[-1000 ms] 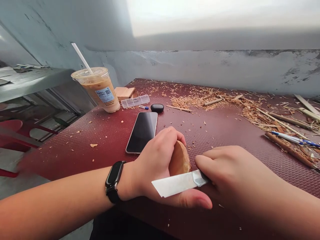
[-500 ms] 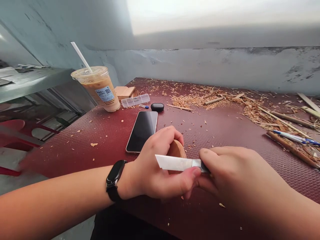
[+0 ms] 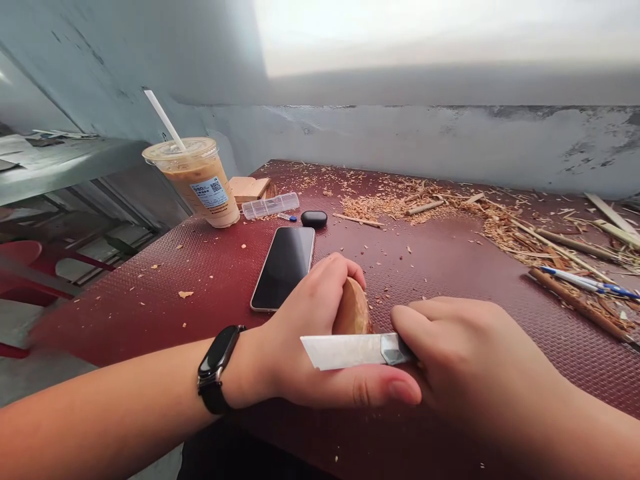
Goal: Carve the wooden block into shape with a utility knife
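While the left hand (image 3: 305, 347) grips the wood (image 3: 353, 310) just ahead of the right hand (image 3: 450, 353), which clutches the knife (image 3: 350, 350), the blade lies against the left thumb (image 3: 370, 392); a slip could cut it.

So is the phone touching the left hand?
Cannot tell. In the head view the left hand overlaps the phone's near corner, but it may sit above it.
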Motion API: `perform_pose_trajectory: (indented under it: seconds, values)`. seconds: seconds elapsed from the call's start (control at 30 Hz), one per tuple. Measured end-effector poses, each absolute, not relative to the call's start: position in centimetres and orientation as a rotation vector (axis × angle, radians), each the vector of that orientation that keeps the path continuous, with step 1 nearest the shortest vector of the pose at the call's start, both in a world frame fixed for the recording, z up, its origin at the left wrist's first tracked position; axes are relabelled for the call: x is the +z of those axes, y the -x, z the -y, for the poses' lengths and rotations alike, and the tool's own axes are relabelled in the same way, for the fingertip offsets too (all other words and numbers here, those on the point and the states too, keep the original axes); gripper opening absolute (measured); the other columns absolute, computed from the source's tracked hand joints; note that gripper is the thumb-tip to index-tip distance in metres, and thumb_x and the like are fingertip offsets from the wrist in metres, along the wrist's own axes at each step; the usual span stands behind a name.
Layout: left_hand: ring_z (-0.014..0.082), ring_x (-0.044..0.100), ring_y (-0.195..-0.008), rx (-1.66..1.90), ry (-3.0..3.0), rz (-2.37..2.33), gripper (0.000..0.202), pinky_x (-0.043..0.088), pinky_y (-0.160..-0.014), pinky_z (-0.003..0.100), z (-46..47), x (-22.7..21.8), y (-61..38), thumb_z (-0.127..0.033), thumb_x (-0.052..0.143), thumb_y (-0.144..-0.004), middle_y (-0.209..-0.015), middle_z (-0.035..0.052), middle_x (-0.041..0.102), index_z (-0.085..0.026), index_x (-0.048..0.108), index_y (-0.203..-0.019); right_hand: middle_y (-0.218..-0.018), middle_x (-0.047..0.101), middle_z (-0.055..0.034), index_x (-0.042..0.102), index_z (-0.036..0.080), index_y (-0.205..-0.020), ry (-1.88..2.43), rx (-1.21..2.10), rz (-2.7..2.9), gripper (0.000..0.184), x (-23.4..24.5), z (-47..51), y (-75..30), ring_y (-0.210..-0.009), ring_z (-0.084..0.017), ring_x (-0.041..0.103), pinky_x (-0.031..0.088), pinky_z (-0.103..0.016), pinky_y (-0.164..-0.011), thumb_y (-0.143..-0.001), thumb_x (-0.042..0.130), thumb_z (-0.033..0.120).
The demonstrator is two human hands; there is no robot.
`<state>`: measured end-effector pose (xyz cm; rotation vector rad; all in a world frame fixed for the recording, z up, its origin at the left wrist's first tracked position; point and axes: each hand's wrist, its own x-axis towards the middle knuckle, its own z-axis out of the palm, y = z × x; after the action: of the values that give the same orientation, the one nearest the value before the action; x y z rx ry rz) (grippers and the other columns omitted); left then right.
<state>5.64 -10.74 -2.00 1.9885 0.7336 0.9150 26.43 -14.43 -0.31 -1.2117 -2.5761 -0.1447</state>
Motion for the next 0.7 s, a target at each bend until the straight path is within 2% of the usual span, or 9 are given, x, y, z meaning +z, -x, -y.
perform_pose_trajectory:
  seconds: [0.13, 0.47, 0.6, 0.7]
  values:
    - [0.0137, 0.039, -0.065, 0.902, -2.026, -0.786, 0.056, 0.037, -0.068, 0.032, 10.84, -1.83, -5.75, -0.049, 0.080, -0.065, -0.074, -0.0044, 0.044, -0.020, 0.041, -0.093, -0.054, 0.051, 0.0042, 0.043, 0.024, -0.063, 1.201, -0.136, 2.626, 0.031, -0.02, 14.30, -26.39, -0.044, -0.014, 0.042, 0.020, -0.033, -0.050, -0.086, 0.062, 0.033]
    - [0.0135, 0.039, -0.065, 0.856, -2.066, -0.857, 0.060, 0.034, -0.060, 0.030, 11.04, -1.42, -5.97, -0.051, 0.083, -0.056, -0.075, -0.0039, 0.044, -0.021, 0.041, -0.087, -0.053, 0.047, 0.0053, 0.039, 0.023, -0.062, 1.200, 0.074, 2.686, 0.029, 0.06, 14.16, -26.41, -0.046, -0.011, 0.035, 0.017, -0.033, -0.052, -0.081, 0.060, 0.024]
    - [0.0119, 0.034, -0.061, 0.865, -2.079, -0.870, 0.060, 0.030, -0.055, 0.029, 11.22, -1.36, -6.14, -0.048, 0.084, -0.052, -0.072, -0.0048, 0.042, -0.022, 0.040, -0.083, -0.054, 0.047, 0.0057, 0.038, 0.023, -0.062, 1.193, 0.154, 2.695, 0.026, 0.10, 14.13, -26.23, -0.046, -0.011, 0.034, 0.017, -0.033, -0.052, -0.079, 0.058, 0.020]
    - [0.0113, 0.033, -0.059, 0.916, -2.072, -0.884, 0.056, 0.029, -0.053, 0.029, 11.29, -1.51, -6.13, -0.044, 0.082, -0.053, -0.070, -0.0054, 0.040, -0.022, 0.040, -0.083, -0.054, 0.045, 0.0060, 0.036, 0.023, -0.063, 1.180, 0.129, 2.677, 0.026, 0.19, 14.08, -26.13, -0.046, -0.010, 0.032, 0.017, -0.033, -0.052, -0.080, 0.055, 0.018]
